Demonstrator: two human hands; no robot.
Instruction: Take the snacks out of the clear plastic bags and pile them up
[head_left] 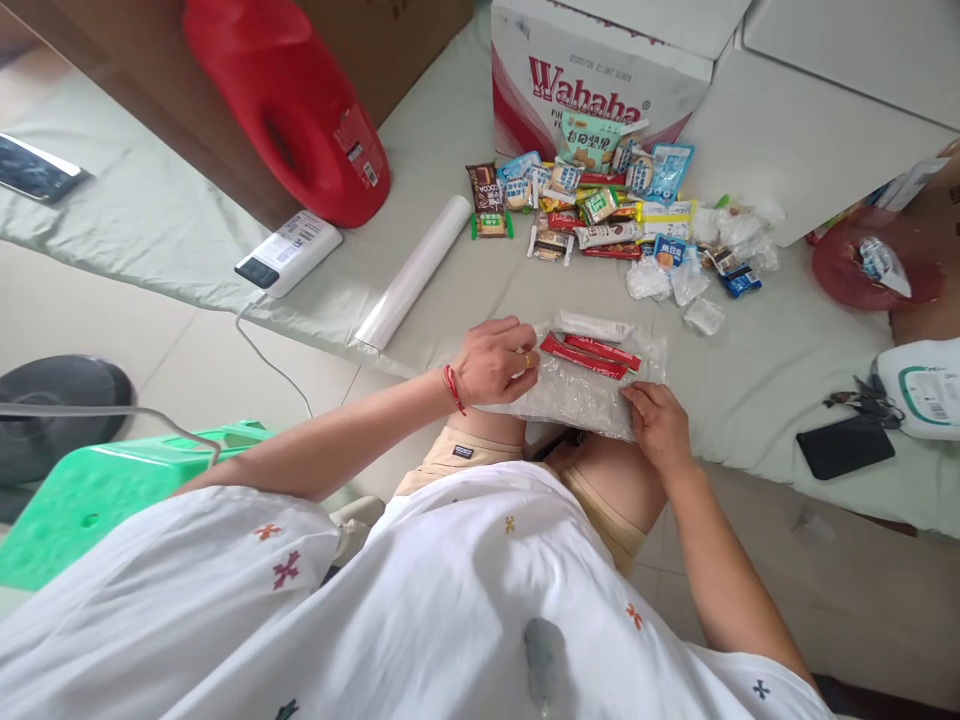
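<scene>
Here we record clear plastic, red sachets on or inside it, between the hands. Left hand: at the plastic's left edge, fingers curled; whether gripping, we cannot tell. Right hand: pinching the plastic's right edge. Beyond the plastic: carton marked "Wahaha"; brown packet, "COCOA". Sachet lettering: too small to read.

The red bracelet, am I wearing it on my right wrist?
No, the red bracelet sits just behind the left hand, which wears a gold ring.
</scene>
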